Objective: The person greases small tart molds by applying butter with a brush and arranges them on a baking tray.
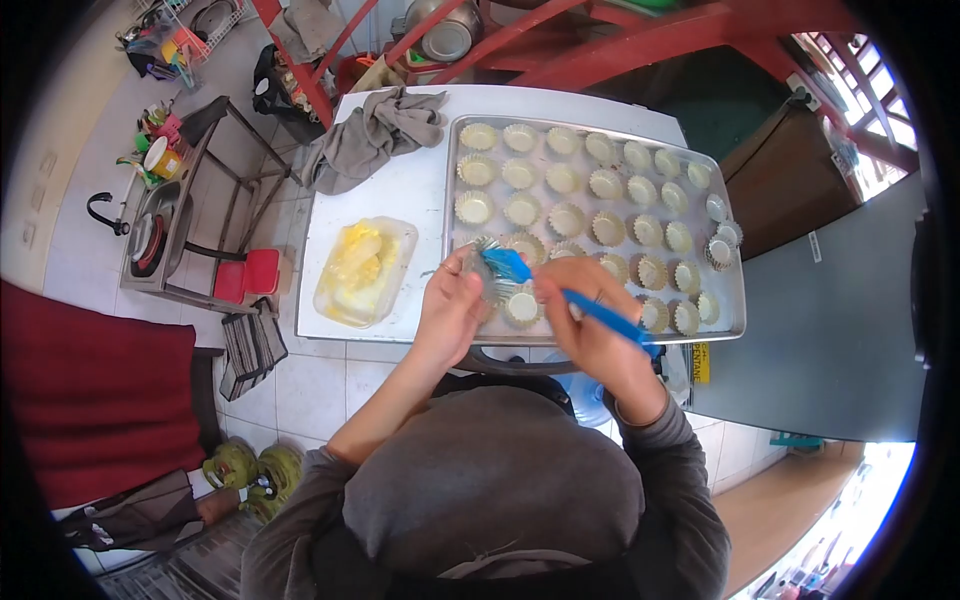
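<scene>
Near the front left of a large metal tray (452, 180), my left hand (456, 305) holds a small fluted metal mould (484, 268), tilted on its side. My right hand (592, 318) is closed round the handle of a blue brush (506, 264). The brush head touches the mould. Rows of fluted moulds (566, 219) stand on the tray; my hands hide part of the front rows. Left of the tray is a clear plastic container (396, 282) with yellow, butter-like stuff (362, 258) in it.
A crumpled grey cloth (372, 140) lies at the back left of the white table (330, 213). A sink (160, 240) and a red stool (262, 272) stand farther left. To the right is a large grey surface (820, 310).
</scene>
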A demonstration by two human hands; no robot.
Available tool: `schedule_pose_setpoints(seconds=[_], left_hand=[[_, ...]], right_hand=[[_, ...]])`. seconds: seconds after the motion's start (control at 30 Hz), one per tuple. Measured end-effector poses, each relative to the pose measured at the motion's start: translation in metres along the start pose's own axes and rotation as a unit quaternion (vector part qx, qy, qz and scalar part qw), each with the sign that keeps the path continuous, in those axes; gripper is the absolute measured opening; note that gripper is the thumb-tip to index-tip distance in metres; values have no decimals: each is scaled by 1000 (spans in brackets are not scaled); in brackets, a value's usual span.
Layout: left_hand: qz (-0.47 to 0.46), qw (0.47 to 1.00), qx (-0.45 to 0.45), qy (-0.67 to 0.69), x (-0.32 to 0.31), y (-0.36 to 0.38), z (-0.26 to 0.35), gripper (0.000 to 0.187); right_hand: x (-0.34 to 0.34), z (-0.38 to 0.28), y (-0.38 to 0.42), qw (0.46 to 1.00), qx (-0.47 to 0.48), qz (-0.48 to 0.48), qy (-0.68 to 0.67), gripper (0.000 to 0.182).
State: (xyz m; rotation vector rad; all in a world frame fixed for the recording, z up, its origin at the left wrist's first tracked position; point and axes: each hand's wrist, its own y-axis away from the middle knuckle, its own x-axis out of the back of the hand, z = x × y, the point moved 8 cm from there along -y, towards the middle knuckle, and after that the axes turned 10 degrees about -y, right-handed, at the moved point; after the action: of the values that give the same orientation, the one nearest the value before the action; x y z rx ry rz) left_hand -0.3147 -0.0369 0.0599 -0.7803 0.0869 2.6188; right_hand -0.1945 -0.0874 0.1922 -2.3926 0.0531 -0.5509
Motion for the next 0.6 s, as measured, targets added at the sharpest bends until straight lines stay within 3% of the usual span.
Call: schedule_pose_setpoints(seconds=[0.07,0.17,0.27,0.4,0.53,0.6], left_hand=[[6,999,-20,-34,6,0,-1,69],[2,998,-35,-58,11,-2,-7,72],[-7,998,-24,-57,4,-4,1,75],[-29,999,-26,-15,6,-4,3,67],[-52,998,-29,-28,9,-9,2,72],[-81,996,-18,-19,2,-9,10,75]], right_hand=[[14,10,0,998,-63,7,6,11],[20,6,-3,994,-67,20,-81,13],[1,-12,-10,1000,14,-19,8,9],[26,10,-5,991,-117,1,-60,5],[8,-17,-18,996,32,-59,-52,6],[10,-6,-11,992,-51,-102,-50,7]])
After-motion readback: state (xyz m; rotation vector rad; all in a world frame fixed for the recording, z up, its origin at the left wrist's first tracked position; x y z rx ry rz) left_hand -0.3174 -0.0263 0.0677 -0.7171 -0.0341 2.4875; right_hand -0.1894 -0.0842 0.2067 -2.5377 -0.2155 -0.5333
